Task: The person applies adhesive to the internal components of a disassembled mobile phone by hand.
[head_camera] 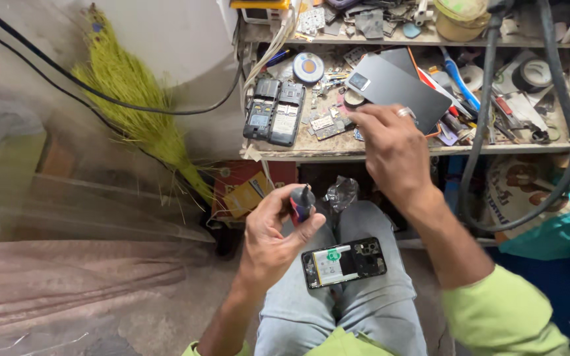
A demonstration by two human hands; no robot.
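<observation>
A person in a lime-green top sits before a cluttered table, an opened smartphone lying flat across the knees with its back cover off and its pale battery and dark boards exposed. Everything else is placed from that phone. Far to its upper left, a green grass broom leans against the wall. Directly above it, on the table, rests a large dark back panel, with two stripped keypad handsets side by side to the left of that panel and a round blue-and-white disc just above them. Thick black cables loop down to the phone's upper right.

The right hand reaches up over the table edge, ringed, its fingers curled down among small loose parts; whether they pinch anything cannot be told. The left hand, just left of the phone, has its fingers closed around a small dark, red-banded tool, held upright with its tip upward.

The open phone looks light, stiff and fragile, balanced unsecured on cloth; it is likely best taken by its long frame edges, clear of the bare boards. The tool appears light, rigid, and easily gripped by its barrel.
</observation>
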